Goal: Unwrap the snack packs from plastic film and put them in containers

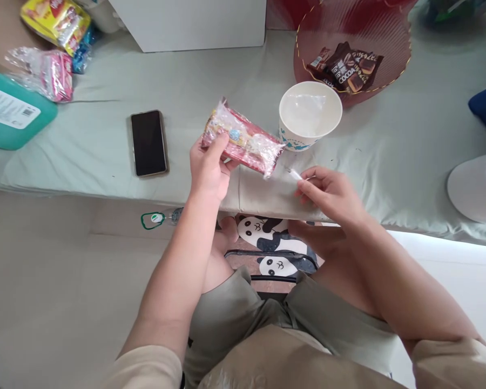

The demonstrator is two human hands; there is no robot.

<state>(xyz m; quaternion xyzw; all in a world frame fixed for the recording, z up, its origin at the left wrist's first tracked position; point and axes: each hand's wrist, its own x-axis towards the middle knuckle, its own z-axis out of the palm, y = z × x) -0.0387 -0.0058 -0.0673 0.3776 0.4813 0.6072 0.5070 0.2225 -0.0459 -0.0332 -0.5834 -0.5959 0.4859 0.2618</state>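
Observation:
My left hand (211, 170) grips a red snack packet (243, 139) in crinkled clear plastic, thumb on top, above the front part of the table. The packet's right end points toward my right hand (330, 190). Between thumb and fingers, that hand pinches a small white strip (294, 173) with a clear tip, apart from the packet; its exact kind is unclear. Just behind stands a white paper cup (297, 141) with a blue-green pattern and a piece of clear plastic inside.
A red ribbed bowl (397, 46) holds several brown snack packets (354, 67). A phone (149, 143) lies left on the cloth-covered table (210, 75). Around the edges are a green jug (18, 116), a yellow packet (59, 24), a white box (198, 24) and a white container (472, 186).

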